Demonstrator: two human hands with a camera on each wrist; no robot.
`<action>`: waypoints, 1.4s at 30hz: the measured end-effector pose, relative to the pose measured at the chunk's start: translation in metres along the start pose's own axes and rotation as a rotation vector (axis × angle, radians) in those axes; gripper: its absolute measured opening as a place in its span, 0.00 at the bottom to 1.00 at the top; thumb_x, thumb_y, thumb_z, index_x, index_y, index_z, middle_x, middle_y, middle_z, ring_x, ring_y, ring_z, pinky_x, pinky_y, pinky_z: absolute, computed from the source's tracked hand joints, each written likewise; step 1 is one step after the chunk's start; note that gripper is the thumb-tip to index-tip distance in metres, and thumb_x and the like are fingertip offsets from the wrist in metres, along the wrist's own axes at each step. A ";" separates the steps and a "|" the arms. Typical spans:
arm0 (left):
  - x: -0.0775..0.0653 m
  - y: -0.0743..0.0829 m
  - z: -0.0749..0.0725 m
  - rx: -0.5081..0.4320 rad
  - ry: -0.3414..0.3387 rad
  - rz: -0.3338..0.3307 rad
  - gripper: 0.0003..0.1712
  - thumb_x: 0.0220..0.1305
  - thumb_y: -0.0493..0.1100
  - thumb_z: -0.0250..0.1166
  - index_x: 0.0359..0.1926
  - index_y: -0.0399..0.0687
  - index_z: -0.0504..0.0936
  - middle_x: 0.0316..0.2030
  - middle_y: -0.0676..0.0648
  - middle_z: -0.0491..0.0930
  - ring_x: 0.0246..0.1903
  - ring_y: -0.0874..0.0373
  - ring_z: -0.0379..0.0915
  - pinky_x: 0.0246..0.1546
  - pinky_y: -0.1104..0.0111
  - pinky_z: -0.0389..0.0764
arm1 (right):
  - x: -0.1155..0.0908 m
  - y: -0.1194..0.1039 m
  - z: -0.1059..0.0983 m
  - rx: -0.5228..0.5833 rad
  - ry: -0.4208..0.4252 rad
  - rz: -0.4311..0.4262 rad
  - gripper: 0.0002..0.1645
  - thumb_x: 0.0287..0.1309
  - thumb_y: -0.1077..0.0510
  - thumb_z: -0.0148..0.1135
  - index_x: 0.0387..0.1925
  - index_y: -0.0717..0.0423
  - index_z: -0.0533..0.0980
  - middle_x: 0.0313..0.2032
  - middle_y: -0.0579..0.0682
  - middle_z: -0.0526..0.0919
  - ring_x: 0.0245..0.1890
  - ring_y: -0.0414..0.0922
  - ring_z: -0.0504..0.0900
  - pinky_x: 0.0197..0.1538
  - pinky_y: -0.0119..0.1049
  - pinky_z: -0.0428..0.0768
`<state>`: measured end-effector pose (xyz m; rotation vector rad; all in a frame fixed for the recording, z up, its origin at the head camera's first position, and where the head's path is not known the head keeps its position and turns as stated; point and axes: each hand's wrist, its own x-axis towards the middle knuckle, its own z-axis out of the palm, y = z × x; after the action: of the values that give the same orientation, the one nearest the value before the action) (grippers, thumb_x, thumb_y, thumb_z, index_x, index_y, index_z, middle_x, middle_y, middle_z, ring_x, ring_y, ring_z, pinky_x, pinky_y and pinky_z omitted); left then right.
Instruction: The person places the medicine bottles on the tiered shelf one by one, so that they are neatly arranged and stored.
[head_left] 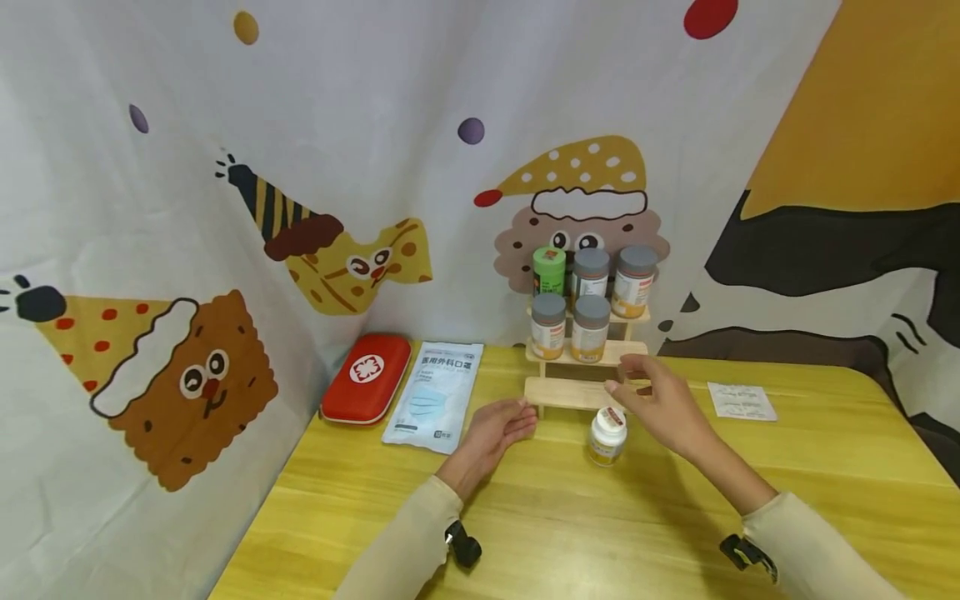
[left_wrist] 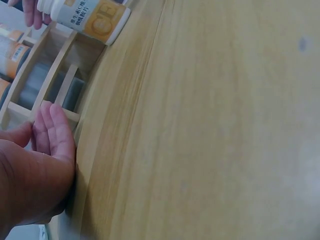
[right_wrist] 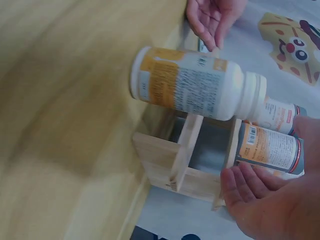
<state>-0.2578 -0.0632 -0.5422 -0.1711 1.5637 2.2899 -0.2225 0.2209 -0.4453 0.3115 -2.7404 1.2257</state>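
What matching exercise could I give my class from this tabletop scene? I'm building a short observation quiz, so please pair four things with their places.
Things:
1. white bottle
2. red case
3. green-capped jar
4. mask packet

Places:
A. top tier of the wooden rack, at its left end
B. flat on the table, between the red case and the rack
C. upright on the table, in front of the rack
D. at the table's back left edge, by the curtain

Pairs: 1-C, 2-D, 3-A, 4-B
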 end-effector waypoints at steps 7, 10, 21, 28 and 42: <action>0.000 -0.002 0.000 0.001 0.009 0.003 0.21 0.78 0.41 0.62 0.62 0.30 0.78 0.47 0.41 0.88 0.45 0.55 0.89 0.57 0.64 0.91 | -0.023 0.005 0.009 -0.012 -0.031 -0.072 0.33 0.77 0.45 0.61 0.71 0.62 0.70 0.66 0.63 0.79 0.65 0.62 0.78 0.60 0.61 0.86; 0.001 -0.002 0.000 -0.004 0.015 -0.002 0.20 0.78 0.41 0.63 0.62 0.30 0.78 0.47 0.41 0.89 0.45 0.56 0.89 0.56 0.64 0.91 | -0.032 0.008 0.015 -0.016 -0.029 -0.099 0.31 0.76 0.48 0.63 0.69 0.64 0.72 0.63 0.62 0.82 0.61 0.60 0.81 0.58 0.60 0.87; -0.002 -0.002 0.001 0.013 0.012 0.012 0.20 0.79 0.42 0.62 0.60 0.30 0.79 0.47 0.41 0.88 0.45 0.55 0.88 0.57 0.64 0.91 | -0.045 0.015 0.025 -0.060 -0.033 -0.133 0.36 0.69 0.52 0.72 0.70 0.64 0.72 0.59 0.59 0.84 0.58 0.56 0.83 0.53 0.51 0.90; -0.002 -0.003 0.001 0.010 0.008 0.016 0.19 0.79 0.41 0.62 0.59 0.29 0.79 0.45 0.42 0.89 0.43 0.57 0.88 0.55 0.65 0.92 | -0.044 0.019 0.029 -0.064 -0.023 -0.131 0.33 0.67 0.56 0.73 0.68 0.63 0.73 0.57 0.57 0.85 0.56 0.54 0.84 0.52 0.52 0.91; 0.000 -0.003 0.000 0.010 0.004 0.017 0.18 0.79 0.41 0.62 0.59 0.31 0.79 0.44 0.44 0.89 0.44 0.57 0.88 0.55 0.65 0.92 | -0.043 0.022 0.034 -0.053 0.002 -0.134 0.25 0.65 0.58 0.74 0.61 0.56 0.77 0.50 0.48 0.87 0.52 0.47 0.85 0.52 0.49 0.91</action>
<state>-0.2562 -0.0621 -0.5452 -0.1607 1.5842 2.2956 -0.1874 0.2160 -0.4920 0.4794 -2.6952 1.1168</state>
